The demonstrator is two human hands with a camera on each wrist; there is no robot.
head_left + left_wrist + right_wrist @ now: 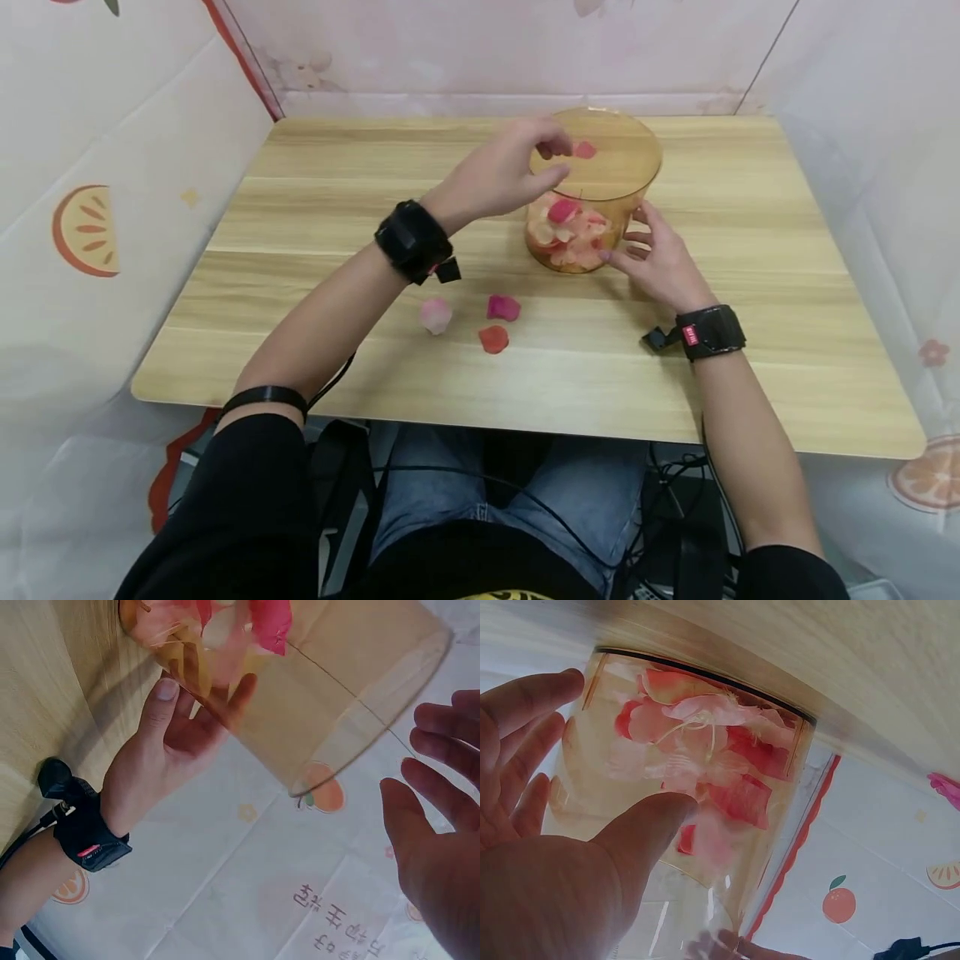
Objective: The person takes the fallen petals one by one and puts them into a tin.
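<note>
Three loose petals, pale pink (436,315), magenta (503,307) and coral (493,338), lay nearest on the wooden counter (750,375). My right hand (660,258) steadied the amber transparent plastic tub (630,167), fingers relaxed against its wall. Beyond, my left hand (498,175) hovered over the rim, grip loose, a red petal (584,150) at the fingertips. Judged mid-drop; next, collecting the loose three.

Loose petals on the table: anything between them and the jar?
Bare wood only, in the head view: the three loose petals lie apart from the jar, on the table.
</note>
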